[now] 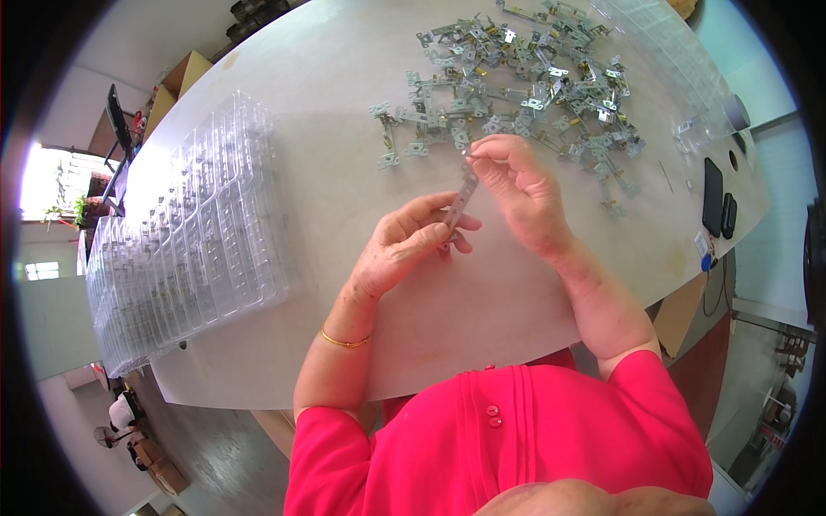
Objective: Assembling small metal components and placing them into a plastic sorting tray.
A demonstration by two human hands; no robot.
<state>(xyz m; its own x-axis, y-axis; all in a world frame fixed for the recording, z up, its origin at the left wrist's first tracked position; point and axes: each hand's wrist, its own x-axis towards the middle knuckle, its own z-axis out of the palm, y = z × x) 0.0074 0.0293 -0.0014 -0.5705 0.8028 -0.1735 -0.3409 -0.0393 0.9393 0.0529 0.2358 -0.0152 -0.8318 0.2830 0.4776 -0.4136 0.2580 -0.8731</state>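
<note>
My left hand is closed around the lower end of a narrow metal bracket, which tilts up and to the right over the table. At its upper end, the thumb and fingers of my right hand pinch together on the bracket's tip; whether a smaller part is also between them I cannot tell. Just beyond my hands lies a loose pile of similar metal brackets, some with brass-coloured pieces. The lower end of the held bracket is partly hidden by my left fingers.
A tall stack of clear plastic trays with metal parts inside stands on the table's left. Along the right are a clear bottle, a black phone, a small black case and keys with a blue tag. Another clear tray lies far right.
</note>
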